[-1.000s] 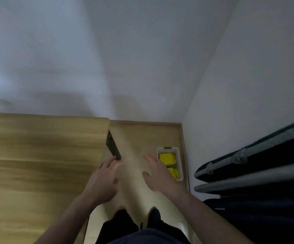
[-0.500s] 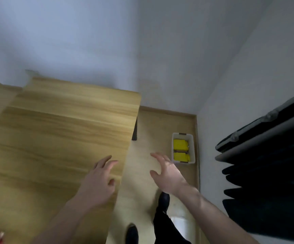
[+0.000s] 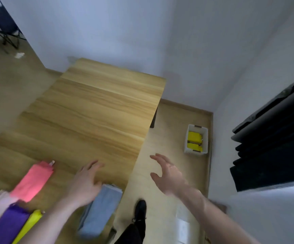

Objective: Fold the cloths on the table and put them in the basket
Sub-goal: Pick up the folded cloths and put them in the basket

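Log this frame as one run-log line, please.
phase: reaching for next cloth | left hand: open, over blue cloth | right hand: open, empty | basket: on floor, two yellow cloths inside

A plain home room: wooden table, folding chair, dark curtain, bare white walls

Wooden table fills the middle, with a bunch of cloths down at 7 to 8 o'clock: pink cloth, purple cloth, yellow cloth, plus a folded blue cloth at 6, right at the table edge. Left hand hovers over the table with fingers spread, partly covering the blue one. Right hand is out over the floor at 5, fingers loose, holding nothing. White basket sits on the floor at 3 with two yellow folded cloths inside.
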Motion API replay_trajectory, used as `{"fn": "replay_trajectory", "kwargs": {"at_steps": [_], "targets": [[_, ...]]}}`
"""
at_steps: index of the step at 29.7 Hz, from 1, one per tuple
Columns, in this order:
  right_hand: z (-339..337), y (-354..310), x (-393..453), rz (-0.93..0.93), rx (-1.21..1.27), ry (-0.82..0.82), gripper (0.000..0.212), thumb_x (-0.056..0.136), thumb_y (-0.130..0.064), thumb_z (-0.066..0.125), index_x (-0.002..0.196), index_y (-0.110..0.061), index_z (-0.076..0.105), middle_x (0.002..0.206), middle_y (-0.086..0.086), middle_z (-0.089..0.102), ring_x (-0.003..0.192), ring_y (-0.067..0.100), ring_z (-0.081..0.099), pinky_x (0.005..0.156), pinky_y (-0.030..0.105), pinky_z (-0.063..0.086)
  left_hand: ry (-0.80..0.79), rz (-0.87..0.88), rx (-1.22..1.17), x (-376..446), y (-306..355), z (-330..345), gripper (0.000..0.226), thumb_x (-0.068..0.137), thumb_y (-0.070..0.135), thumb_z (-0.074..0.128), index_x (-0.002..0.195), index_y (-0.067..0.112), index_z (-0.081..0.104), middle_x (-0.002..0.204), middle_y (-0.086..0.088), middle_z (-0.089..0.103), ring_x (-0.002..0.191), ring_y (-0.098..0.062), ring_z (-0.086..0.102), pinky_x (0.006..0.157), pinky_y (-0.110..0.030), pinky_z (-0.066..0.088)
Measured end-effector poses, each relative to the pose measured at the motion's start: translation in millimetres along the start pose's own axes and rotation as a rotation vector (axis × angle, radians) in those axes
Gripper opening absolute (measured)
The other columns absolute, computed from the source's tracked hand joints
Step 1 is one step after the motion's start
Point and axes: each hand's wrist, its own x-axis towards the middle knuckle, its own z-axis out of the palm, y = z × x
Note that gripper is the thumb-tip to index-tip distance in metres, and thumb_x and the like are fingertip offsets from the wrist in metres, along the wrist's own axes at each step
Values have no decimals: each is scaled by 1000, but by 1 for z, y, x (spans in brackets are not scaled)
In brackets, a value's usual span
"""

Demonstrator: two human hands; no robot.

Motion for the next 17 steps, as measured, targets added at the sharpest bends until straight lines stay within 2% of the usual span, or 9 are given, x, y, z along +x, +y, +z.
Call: {"fn": "replay_trajectory", "kwargs": {"at_steps": [5, 11, 14, 17], "targets": [[55, -6, -56, -53, 22, -61, 64, 97, -28, 58, 155, -33, 34, 164, -9, 25, 149, 15, 30, 119, 27, 27, 42, -13, 2, -77, -35, 25, 59, 84, 8, 66, 140, 21, 55, 151, 6, 44, 139, -22, 45, 115, -34, 37], [117, -28, -122, -76, 72, -135, 64, 95, -25, 59, 155, -30, 36, 162, -8, 31, 143, 18, 40, 112, 25, 35, 34, -24, -6, -160, -75, 40, 58, 83, 2, 67, 138, 21, 58, 149, 8, 43, 137, -16, 45, 113, -23, 31], [141, -49, -145, -114, 70, -153, 63, 95, -27, 59, 154, -28, 37, 161, -8, 32, 143, 17, 41, 112, 25, 36, 33, -76, 10, -192, -104, 38, 59, 82, 3, 66, 138, 23, 58, 150, 6, 45, 139, -17, 43, 115, -24, 28], [163, -64, -157, -127, 85, -179, 62, 94, -26, 58, 153, -28, 39, 160, -7, 35, 142, 16, 42, 114, 27, 36, 44, -127, 10, -211, -133, 33, 59, 83, 1, 66, 137, 22, 58, 151, 6, 45, 138, -20, 45, 114, -28, 33]]}}
